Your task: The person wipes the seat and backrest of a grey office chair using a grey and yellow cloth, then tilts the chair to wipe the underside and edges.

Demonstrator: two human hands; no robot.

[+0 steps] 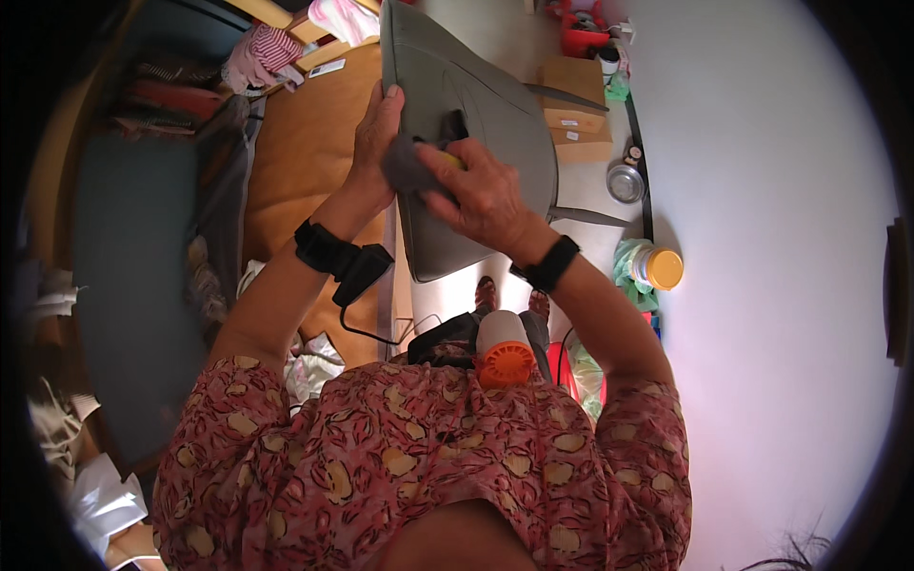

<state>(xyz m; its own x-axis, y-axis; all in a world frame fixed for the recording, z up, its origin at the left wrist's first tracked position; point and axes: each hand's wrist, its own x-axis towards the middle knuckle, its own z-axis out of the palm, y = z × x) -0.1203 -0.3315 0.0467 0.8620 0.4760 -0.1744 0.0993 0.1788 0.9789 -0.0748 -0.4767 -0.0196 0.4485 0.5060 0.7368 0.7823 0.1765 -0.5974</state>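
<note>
A grey padded chair point(493, 100) is tipped on its side before me, its slim legs point(589, 215) pointing right toward the wall. My left hand point(374, 146) grips the chair's left edge, thumb on the near face. Across the padded surface, my right hand point(485, 189) holds a dark grey cloth or pad point(405, 165), blurred, with a bit of yellow showing under the fingers. The cloth lies against the chair near its left edge, close to my left wrist. Behind the right fingers, a small dark patch point(454, 125) is too blurred to name.
A bed with an orange-brown cover point(307, 157) lies to the left, clothes point(268, 57) at its far end. Along the right wall point(757, 214) stand cardboard boxes point(577, 107), a metal bowl point(625, 184) and a yellow-lidded jar point(664, 268). A white and orange device point(504, 350) hangs at my chest.
</note>
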